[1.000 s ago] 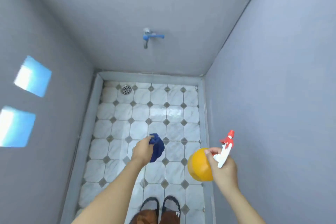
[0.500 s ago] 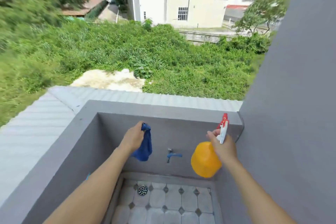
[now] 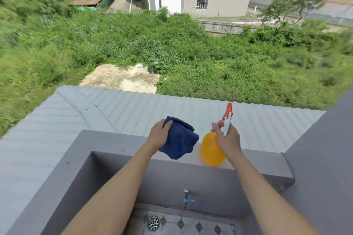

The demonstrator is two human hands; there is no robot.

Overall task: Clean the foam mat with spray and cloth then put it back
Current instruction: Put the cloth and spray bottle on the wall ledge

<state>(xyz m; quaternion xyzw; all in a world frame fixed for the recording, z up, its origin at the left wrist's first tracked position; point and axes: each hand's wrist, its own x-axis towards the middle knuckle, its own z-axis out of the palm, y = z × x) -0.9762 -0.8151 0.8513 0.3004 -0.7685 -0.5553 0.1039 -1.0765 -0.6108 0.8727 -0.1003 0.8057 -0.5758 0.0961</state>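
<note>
My left hand (image 3: 159,135) grips a dark blue cloth (image 3: 180,139), held over the top of the grey parapet wall (image 3: 118,143). My right hand (image 3: 227,139) holds an orange spray bottle (image 3: 210,150) by its neck, its red and white trigger head (image 3: 227,118) pointing up. The bottle's base is at the wall top; I cannot tell if it rests on it. No foam mat is in view.
Below the wall is a tiled wash bay with a blue tap (image 3: 189,200) and a round drain (image 3: 153,222). A grey wall (image 3: 321,158) rises on the right. Beyond the parapet lie a corrugated roof (image 3: 133,108), green brush and buildings.
My view has swung up from the tiled floor to the parapet and the land beyond. Both hands have risen and reached forward to the wall top, still holding cloth and bottle.
</note>
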